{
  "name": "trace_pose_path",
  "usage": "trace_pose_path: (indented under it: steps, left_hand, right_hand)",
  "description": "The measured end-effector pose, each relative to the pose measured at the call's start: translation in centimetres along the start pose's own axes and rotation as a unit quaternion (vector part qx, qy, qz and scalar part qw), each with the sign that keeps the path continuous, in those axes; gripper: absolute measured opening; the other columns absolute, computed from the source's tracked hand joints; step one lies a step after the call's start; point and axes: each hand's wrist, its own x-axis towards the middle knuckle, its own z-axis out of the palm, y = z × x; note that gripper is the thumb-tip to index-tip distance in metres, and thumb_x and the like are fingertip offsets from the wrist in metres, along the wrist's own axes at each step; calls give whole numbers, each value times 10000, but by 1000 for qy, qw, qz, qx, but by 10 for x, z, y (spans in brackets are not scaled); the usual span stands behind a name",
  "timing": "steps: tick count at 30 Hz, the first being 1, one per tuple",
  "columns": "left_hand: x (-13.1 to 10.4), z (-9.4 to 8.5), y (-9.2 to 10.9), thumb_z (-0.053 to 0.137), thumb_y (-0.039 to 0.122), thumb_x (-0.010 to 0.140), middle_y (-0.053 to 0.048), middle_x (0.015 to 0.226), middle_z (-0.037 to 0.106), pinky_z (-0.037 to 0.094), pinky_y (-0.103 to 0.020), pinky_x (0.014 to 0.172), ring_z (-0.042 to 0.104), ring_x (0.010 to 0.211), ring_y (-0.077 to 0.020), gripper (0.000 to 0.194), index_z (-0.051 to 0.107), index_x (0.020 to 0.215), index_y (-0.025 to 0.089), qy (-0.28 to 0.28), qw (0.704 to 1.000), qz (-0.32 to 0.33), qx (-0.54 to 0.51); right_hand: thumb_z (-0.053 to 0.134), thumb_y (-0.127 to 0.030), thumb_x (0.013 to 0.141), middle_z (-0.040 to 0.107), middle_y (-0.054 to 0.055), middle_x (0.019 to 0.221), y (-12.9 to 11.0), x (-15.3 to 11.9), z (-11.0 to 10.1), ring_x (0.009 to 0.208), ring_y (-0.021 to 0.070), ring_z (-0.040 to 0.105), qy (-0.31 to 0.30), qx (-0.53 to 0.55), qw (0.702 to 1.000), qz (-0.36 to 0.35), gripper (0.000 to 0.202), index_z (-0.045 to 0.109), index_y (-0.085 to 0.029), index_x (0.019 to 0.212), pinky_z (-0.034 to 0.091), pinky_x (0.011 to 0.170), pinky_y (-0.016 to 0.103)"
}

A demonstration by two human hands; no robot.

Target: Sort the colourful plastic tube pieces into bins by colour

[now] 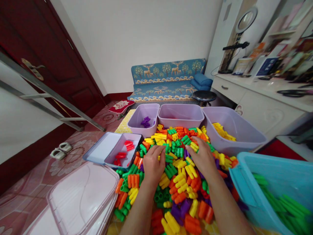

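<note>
A large heap of plastic tube-shaped building pieces (181, 186) in green, yellow, orange and purple lies before me. My left hand (154, 161) is over the middle of the heap, its thumb and fingers closed at a small green piece (167, 148). To its right, my right hand (202, 156) reaches into the pile with thumb and fingers apart. A yellow piece (194, 146) lies between those fingers, and another green piece (186, 140) is just beyond the fingertips. Both palms face down, so part of what they touch is hidden.
Behind the heap stand lilac bins: one with purple pieces (140, 130), a middle one (181, 123), one with yellow pieces (234, 145). A box with red pieces (133, 156) is left, above stacked lids (83, 195). A turquoise bin (251, 186) with green pieces stands right.
</note>
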Motion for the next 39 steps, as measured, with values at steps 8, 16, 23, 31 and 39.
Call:
trace_pose_path:
  steps: [8, 16, 23, 31, 39]
  left_hand:
    - [15, -82, -5, 647, 163, 669, -79, 1012, 692, 467, -344, 803, 624, 969, -280, 390, 672, 1049, 248, -211, 932, -112, 272]
    - [3, -59, -8, 601, 120, 645, -99, 1011, 678, 458, -313, 778, 616, 994, -282, 538, 629, 1162, 267, -277, 908, -102, 298]
    - [6, -41, -10, 595, 152, 707, -106, 1024, 669, 472, -311, 759, 646, 875, -246, 350, 693, 1033, 231, -204, 938, -124, 253]
    - [14, 3, -8, 634, 274, 759, -98, 963, 704, 558, -327, 678, 666, 794, -207, 287, 669, 1017, 153, -71, 956, -195, -206]
    - [5, 26, -6, 738, 270, 701, -122, 1158, 656, 554, -310, 809, 654, 1006, -228, 495, 578, 1156, 158, -60, 842, -231, -484]
  right_hand:
    - [543, -409, 823, 607, 133, 1186, 16, -3, 14, 1182, 277, 474, -52, -132, 988, -62, 417, 626, -139, 1129, 339, 1049, 468]
    - [546, -383, 816, 607, 133, 1180, 9, -6, 11, 1132, 284, 493, -55, -166, 982, -66, 419, 613, -149, 1157, 384, 1000, 452]
    - [588, -364, 791, 613, 98, 1186, 2, -7, 10, 1100, 281, 495, -50, -159, 983, -72, 413, 621, -183, 1161, 384, 981, 443]
    - [588, -299, 794, 643, 95, 1156, -16, -11, 13, 1063, 258, 562, -126, -82, 986, -75, 414, 599, -200, 1196, 430, 934, 420]
    - [636, -299, 754, 692, 77, 1088, -17, -12, 11, 1011, 243, 627, -164, -1, 985, -50, 410, 624, -209, 1154, 462, 915, 418]
